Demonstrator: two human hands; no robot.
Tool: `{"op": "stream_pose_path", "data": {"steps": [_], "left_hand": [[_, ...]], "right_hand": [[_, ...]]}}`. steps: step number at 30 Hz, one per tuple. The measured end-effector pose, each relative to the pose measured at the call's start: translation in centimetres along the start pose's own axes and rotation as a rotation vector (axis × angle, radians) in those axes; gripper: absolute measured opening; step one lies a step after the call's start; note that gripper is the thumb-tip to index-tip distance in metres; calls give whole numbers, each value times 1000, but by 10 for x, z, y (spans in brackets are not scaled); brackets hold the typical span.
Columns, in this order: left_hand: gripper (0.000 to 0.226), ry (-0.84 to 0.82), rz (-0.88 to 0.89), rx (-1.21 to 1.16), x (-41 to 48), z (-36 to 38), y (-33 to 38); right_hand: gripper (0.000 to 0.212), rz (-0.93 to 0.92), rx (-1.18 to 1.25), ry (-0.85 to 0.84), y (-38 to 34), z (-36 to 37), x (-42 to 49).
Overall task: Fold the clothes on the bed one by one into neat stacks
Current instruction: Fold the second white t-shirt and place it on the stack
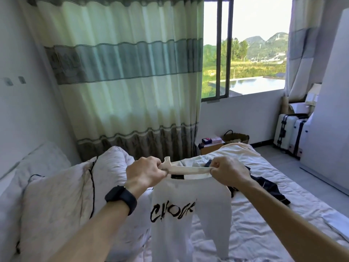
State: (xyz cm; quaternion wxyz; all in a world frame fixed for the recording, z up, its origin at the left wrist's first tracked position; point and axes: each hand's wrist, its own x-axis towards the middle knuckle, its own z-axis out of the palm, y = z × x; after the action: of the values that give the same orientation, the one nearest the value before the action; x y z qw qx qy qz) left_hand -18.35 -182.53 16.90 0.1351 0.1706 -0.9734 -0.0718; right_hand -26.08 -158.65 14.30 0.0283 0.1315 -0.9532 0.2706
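Note:
I hold up a white garment with black lettering, hanging in the air over the bed. My left hand grips the left end of its cream neck band, and my right hand pinches the right end, so the band is stretched taut between them. A black watch sits on my left wrist. Behind my right hand a dark navy garment lies crumpled on the sheet. Further back lies a pale cream garment.
A rumpled white duvet and pillows fill the bed's left side. Beyond the bed stand a small table with boxes, a woven basket and white suitcases. A curtain covers the left of the window.

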Motion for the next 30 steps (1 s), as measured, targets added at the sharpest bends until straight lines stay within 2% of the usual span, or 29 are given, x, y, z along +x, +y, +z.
{"op": "stream_pose_path", "data": {"steps": [5,9,10,13,16,17,18,20,22,24,25,28,30], "left_hand": [[24,-130,-119,62,-2,-10,-23],[13,1,-170,31,-3,-17,-55],[19,-63,-141,0,-3,-18,-67],[25,-416,-104,-288,-12,-20,-87],[26,-508,-111,-371,-24,-11,-86],[16,-514,-117,-497,-28,-6,-85],[16,-505,-170,-673,-34,-5,-87],[19,-499,-268,-877,-48,-3,-93],[17,-441,-230,-827,-56,4,-102],[34,-336,-63,-761,-67,17,-107],[37,-336,-10,-760,-72,21,-109],[45,-479,23,-736,-86,32,-123],[52,-612,12,-664,-93,34,-139]], "right_hand": [[18,-101,37,76,-39,-18,22],[21,-152,89,113,-62,-23,25],[22,-158,92,114,-63,-23,25],[23,-193,109,119,-69,-23,22],[25,-211,71,97,-75,-18,19],[25,-204,51,64,-74,-18,18],[25,-197,9,16,-71,-20,15],[22,-161,-66,-121,-62,-26,3],[30,-100,-44,-247,-48,-28,-10],[40,8,142,-402,-28,-18,-21],[46,72,221,-490,-16,-9,-24],[36,140,257,-673,15,17,-32],[41,125,320,-740,32,31,-40]]}}
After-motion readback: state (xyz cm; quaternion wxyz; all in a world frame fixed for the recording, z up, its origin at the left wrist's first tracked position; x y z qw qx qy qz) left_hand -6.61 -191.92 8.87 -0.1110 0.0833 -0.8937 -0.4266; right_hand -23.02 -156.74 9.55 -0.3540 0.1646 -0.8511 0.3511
